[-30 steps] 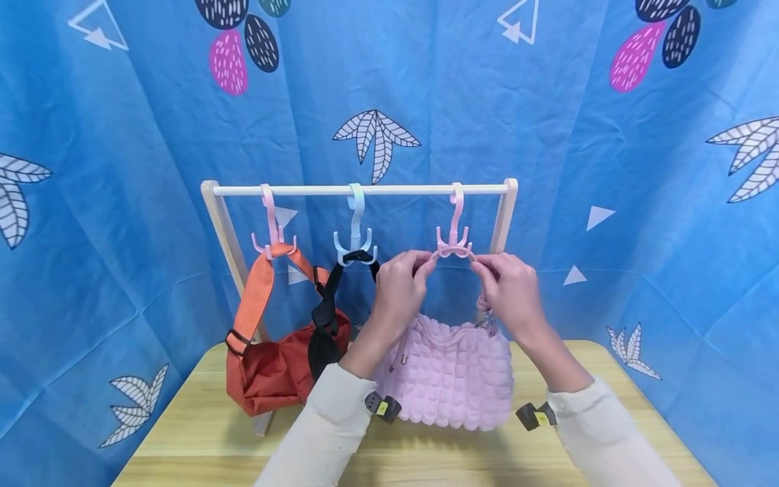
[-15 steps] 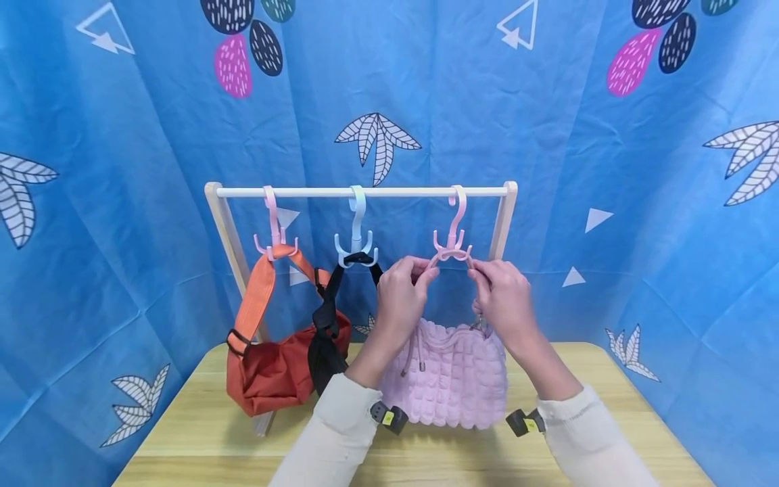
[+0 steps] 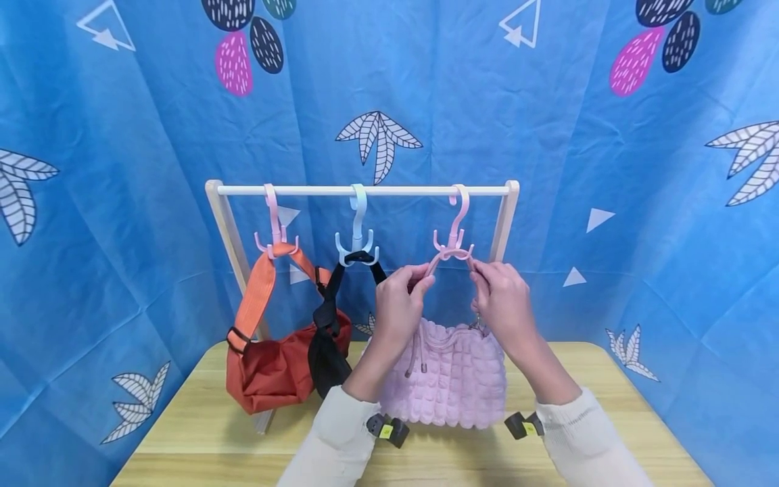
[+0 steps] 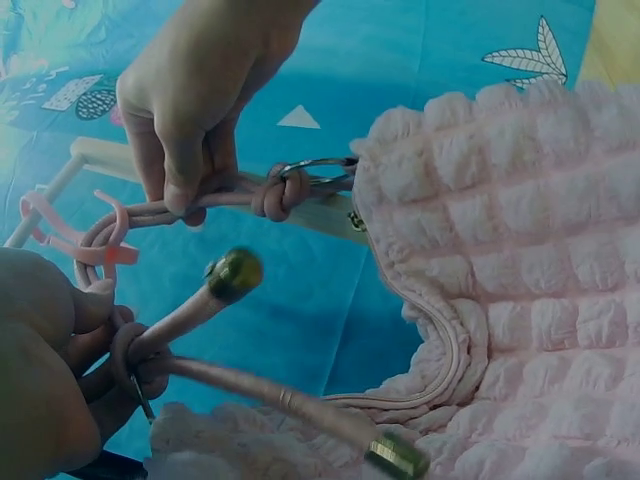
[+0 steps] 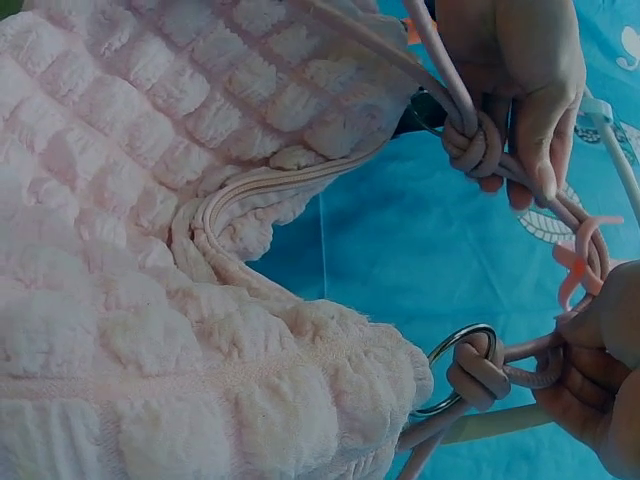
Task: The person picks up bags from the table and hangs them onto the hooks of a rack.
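A quilted pink handbag (image 3: 453,379) hangs below the right-hand pink hook (image 3: 453,233), its cord handle (image 3: 453,253) looped over the lower prongs. My left hand (image 3: 397,304) pinches the handle's left side, close to a knot (image 5: 472,145) with two loose cord ends. The right hand (image 3: 506,304) pinches the other side, above a knot (image 4: 282,192) tied through a metal ring (image 5: 465,365). Between the two hands the cord arches over the hook. Fingertips of both hands are curled against the cord.
A white rail (image 3: 395,191) on wooden posts carries the hooks. An orange-red bag (image 3: 274,372) hangs at left from another pink hook (image 3: 274,226). Beside it a black bag (image 3: 328,358), partly behind my left arm, hangs from a blue hook (image 3: 358,230). The wooden table (image 3: 201,433) lies below.
Both hands have stayed on the handle. The right hand has moved slightly left and inward, and the handbag has shifted a little left with its loose cord ends.
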